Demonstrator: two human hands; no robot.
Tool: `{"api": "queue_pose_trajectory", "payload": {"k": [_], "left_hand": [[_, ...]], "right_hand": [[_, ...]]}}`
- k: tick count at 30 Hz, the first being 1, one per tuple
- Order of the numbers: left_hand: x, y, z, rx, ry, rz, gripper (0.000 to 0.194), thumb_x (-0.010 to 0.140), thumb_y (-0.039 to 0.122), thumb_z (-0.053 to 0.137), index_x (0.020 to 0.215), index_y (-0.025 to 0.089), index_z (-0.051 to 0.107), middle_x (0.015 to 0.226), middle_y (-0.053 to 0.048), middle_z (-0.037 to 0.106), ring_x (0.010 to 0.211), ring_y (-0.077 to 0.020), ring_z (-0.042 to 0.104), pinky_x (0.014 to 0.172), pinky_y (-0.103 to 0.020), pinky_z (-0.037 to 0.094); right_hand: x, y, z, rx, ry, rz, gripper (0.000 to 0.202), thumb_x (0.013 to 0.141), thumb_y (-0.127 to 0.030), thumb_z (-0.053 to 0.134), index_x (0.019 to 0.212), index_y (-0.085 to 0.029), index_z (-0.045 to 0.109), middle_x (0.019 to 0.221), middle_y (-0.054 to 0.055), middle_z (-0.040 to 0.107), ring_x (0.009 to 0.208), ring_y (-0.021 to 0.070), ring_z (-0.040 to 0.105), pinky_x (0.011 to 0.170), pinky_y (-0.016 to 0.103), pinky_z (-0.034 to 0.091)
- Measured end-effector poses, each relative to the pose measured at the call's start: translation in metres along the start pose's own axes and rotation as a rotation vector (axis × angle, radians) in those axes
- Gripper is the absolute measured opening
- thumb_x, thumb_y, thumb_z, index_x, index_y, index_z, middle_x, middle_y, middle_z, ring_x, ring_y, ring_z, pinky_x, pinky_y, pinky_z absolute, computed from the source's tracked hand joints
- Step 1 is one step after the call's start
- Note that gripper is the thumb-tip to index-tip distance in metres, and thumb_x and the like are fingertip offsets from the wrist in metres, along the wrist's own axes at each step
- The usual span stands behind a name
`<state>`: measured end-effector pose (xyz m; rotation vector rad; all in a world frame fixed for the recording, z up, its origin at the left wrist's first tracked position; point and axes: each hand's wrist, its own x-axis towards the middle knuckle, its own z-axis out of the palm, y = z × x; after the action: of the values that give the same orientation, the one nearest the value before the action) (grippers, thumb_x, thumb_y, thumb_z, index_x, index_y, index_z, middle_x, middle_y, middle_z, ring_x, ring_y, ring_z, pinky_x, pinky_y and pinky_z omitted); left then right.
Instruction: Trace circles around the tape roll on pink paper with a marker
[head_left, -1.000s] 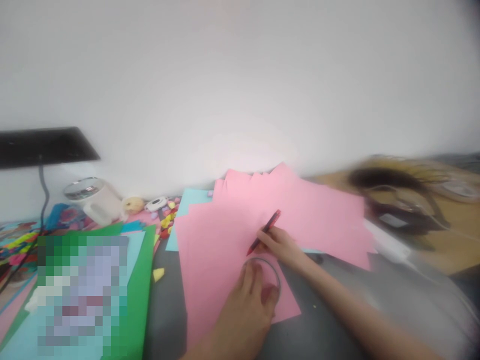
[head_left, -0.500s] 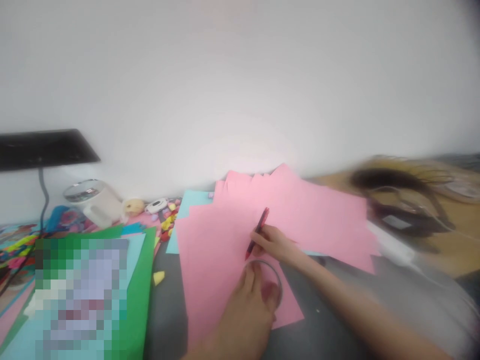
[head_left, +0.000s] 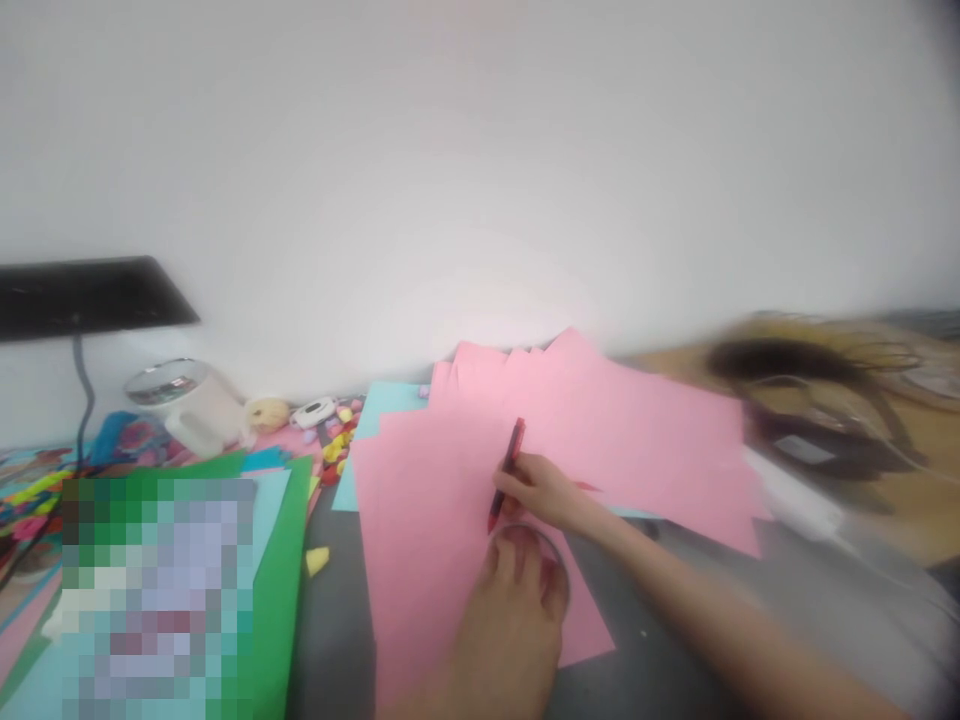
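Observation:
My right hand (head_left: 544, 490) pinches a red and black pen (head_left: 517, 442), its tip down near the pink paper (head_left: 420, 530). Just below the pen tip, my left hand (head_left: 514, 625) curls its fingers over a round object with a thin dark rim (head_left: 562, 560), pressing it against the same sheet. The round object looks clear, with pink showing through, but my fingers cover much of it. Behind my hands spreads a pile of more pink sheets (head_left: 637, 420), partly over light blue paper (head_left: 382, 400).
On the left lie green paper (head_left: 281, 600) and a blurred-out item. Farther back stand a white mug (head_left: 206, 415), small colourful pieces and a black panel (head_left: 90, 295) on a stem. To the right are a white bar-shaped object (head_left: 795, 495), cables and dark headphone-like gear (head_left: 810, 400).
The pen tip has shifted slightly left and down along the round rim, and the pen stands more upright. My left fingers have shifted a little on the round object.

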<state>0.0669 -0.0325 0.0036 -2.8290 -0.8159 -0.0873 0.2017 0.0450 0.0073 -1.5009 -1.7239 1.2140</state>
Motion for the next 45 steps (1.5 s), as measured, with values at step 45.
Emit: {"api": "queue_pose_trajectory", "payload": {"k": [45], "left_hand": [[0.005,-0.013,0.008,-0.077,0.037,0.054,0.043,0.069,0.016,0.061,0.111,0.014,0.052,0.110,-0.015,0.054,0.089,-0.0254,0.051,0.059,-0.031,0.047]], "right_hand": [[-0.049,0.029,-0.029,-0.165,0.354,0.118,0.026,0.076,-0.039,0.050,0.059,-0.019,0.048,0.051,0.002,0.059,0.048,0.0159,0.053,0.045,0.025,0.036]]}}
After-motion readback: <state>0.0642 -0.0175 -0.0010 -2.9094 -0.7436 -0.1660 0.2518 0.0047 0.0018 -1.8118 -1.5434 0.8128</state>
